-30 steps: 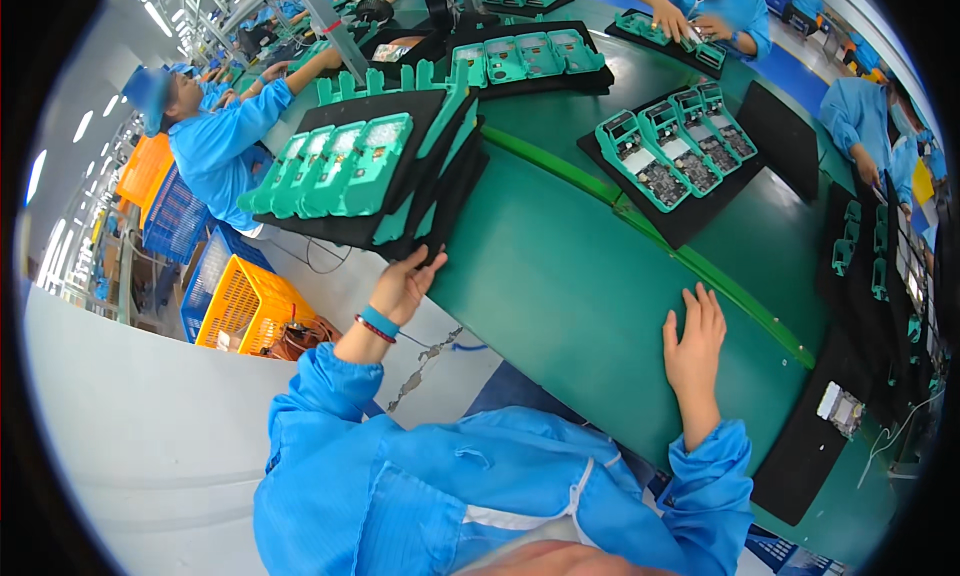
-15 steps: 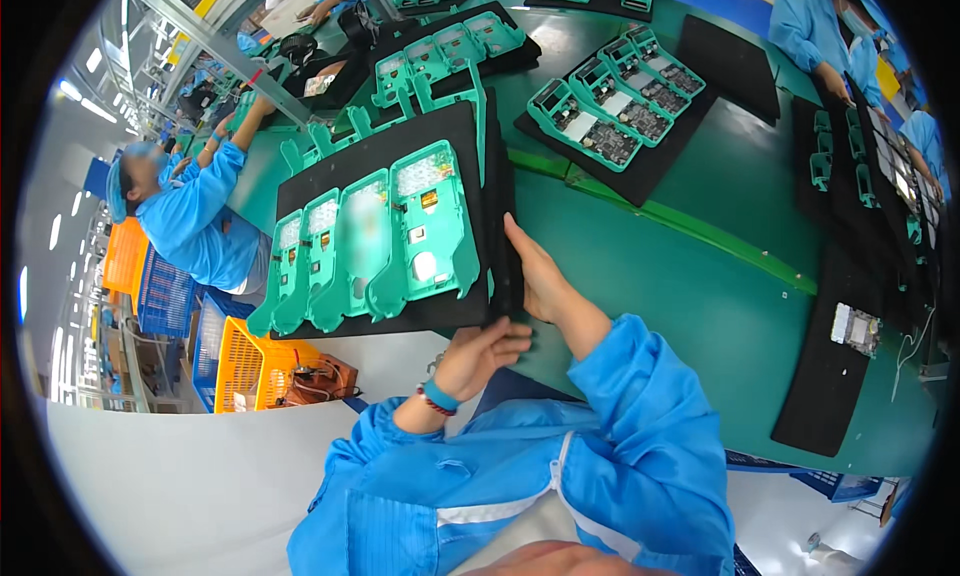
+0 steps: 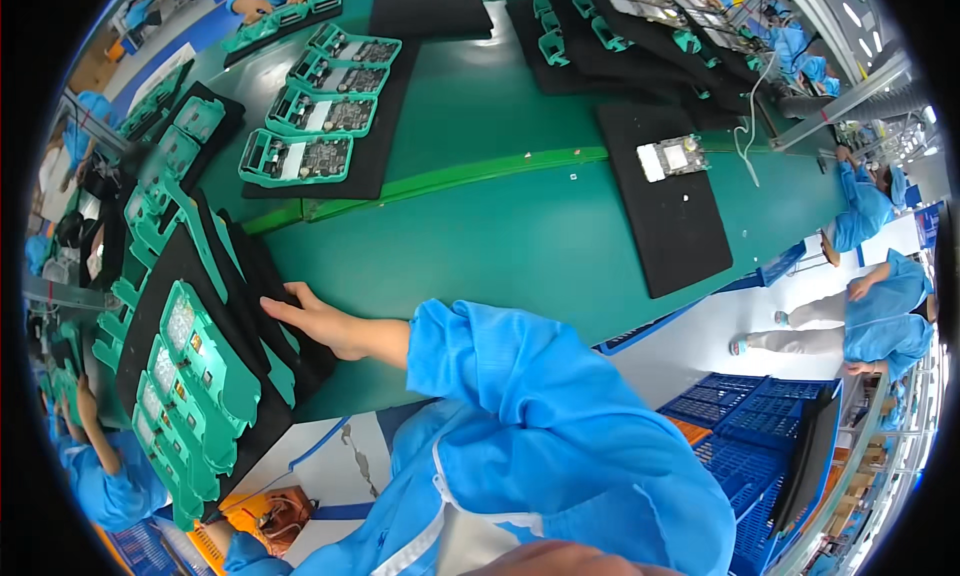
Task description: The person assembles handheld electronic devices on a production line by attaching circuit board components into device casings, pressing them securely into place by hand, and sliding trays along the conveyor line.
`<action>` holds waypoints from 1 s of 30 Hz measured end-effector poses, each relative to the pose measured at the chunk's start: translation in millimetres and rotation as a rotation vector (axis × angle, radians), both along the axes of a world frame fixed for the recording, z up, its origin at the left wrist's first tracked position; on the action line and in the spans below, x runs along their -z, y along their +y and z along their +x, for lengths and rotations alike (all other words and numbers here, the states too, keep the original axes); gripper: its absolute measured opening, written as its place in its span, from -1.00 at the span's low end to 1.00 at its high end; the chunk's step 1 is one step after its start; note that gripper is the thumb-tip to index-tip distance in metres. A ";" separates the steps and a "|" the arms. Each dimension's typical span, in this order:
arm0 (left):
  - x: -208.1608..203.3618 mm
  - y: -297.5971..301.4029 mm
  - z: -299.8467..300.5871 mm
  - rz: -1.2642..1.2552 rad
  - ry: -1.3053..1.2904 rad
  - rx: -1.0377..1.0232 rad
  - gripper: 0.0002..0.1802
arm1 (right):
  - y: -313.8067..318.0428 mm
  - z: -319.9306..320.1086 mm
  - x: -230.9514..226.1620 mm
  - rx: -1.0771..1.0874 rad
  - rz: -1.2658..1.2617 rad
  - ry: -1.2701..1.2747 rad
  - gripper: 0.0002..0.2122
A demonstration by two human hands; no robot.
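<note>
A stack of black mats (image 3: 318, 348) lies at the left of the table, tilted in view, with green plastic housings on and between its layers. On the top mat stand several green housings (image 3: 205, 351) in a row, with clear lens-like panels. My right hand (image 3: 325, 321) is at the right side of the stack, fingers stretched and thumb apart, fingertips at the mats' edges, holding nothing. My left sleeve (image 3: 252, 556) shows below the front edge of the stack. Its hand is mostly hidden behind the housings, so its fingers cannot be made out.
Further back, a black mat (image 3: 385, 126) bears several green housings with circuit boards (image 3: 330, 113). A loose board (image 3: 672, 158) lies on another mat (image 3: 690, 241) to the right. A white cable (image 3: 750, 141) is beyond it. Blue crates (image 3: 740, 426) stand at lower right; co-workers are around the table.
The view has swung right, so the stack appears further left. My left hand has gone from the stack's near right corner to its front edge. My right hand stays at the right side.
</note>
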State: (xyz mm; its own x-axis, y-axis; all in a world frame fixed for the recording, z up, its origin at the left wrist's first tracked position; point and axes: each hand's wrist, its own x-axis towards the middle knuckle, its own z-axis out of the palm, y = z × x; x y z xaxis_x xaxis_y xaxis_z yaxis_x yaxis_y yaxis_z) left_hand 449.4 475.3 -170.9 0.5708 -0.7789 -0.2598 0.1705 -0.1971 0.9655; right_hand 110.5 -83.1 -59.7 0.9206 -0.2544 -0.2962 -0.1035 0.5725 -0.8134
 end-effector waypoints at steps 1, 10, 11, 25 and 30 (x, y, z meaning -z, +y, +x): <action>-9.9 -14.2 26.5 -0.020 0.024 0.037 -0.62 | -6.8 -5.5 -3.2 0.005 0.005 0.020 0.08; 0.7 -8.1 -8.5 -0.037 0.033 -0.081 -0.61 | 5.9 -5.1 9.4 0.130 -0.015 -0.114 -0.17; -0.1 -15.5 -18.5 -0.033 0.026 -0.116 -0.61 | 7.2 -8.1 5.3 0.162 -0.039 -0.063 -0.17; -27.7 -12.8 -158.5 -0.049 0.143 0.032 -0.59 | -71.6 54.4 -29.1 0.061 0.358 -0.039 -0.22; -43.4 -49.0 -165.1 -0.061 0.226 0.112 -0.59 | -71.5 74.7 9.8 0.363 0.420 -0.190 -0.39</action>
State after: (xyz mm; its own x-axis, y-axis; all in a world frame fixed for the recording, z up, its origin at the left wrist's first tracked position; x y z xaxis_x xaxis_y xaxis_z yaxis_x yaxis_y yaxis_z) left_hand 284.2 426.2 -127.4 0.4133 -0.8520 -0.3213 0.3638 -0.1690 0.9160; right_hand 185.2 -154.6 -69.5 0.8431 -0.4604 -0.2779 0.2854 0.8211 -0.4943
